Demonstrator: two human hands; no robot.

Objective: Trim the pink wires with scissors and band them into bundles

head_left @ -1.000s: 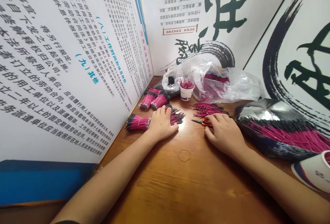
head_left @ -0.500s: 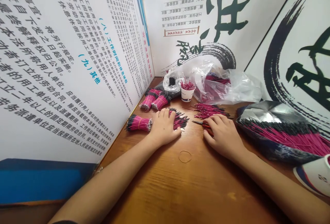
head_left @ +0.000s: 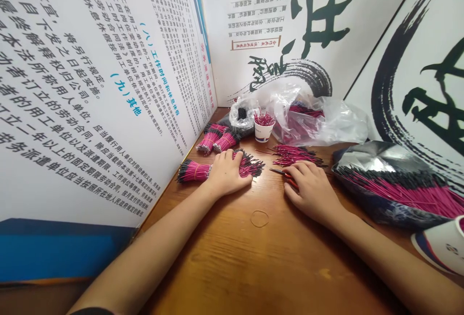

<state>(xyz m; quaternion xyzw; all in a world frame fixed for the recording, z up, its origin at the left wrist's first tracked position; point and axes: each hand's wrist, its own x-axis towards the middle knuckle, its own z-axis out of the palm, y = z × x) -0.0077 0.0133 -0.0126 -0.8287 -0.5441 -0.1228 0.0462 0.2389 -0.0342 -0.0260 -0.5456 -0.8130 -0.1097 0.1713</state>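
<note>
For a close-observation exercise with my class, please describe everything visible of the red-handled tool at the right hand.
The red-handled tool has a narrow, dark, metallic-looking pointed end and orange-red handles that look like plastic. It lies low over the wooden table, its tip pointing left, just nearer than a loose pile of pink-and-black wires. The right hand touches and partly covers the handles; how firmly it grips is unclear.

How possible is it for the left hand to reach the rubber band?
Probably yes: the rubber band lies on the table, with nothing visible between it and the left hand.
</note>
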